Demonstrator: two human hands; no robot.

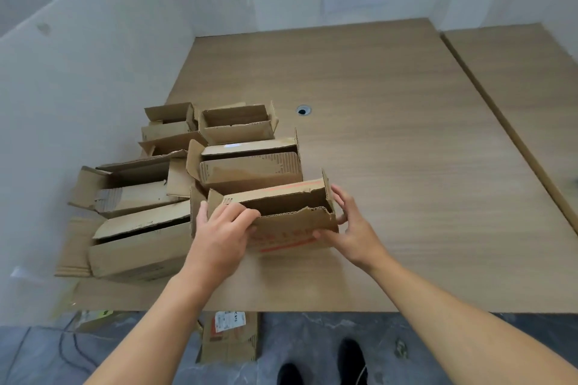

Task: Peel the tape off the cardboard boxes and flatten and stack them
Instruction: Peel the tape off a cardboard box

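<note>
1. The open-topped cardboard box (pixel 291 230), printed in red, stands on the table (pixel 406 141) near its front edge, left of the middle. Its near rim is torn.
2. Our left hand (pixel 219 234) grips its left end, fingers curled over the near rim.
3. Our right hand (pixel 352 225) clasps the right end, with the thumb on the near wall and the fingers wrapped round the corner.
4. Behind and leftward, other open boxes (pixel 247 172) crowd the table's left edge.
5. A flattened box (pixel 230 337) lies on the floor below the front edge.
</note>
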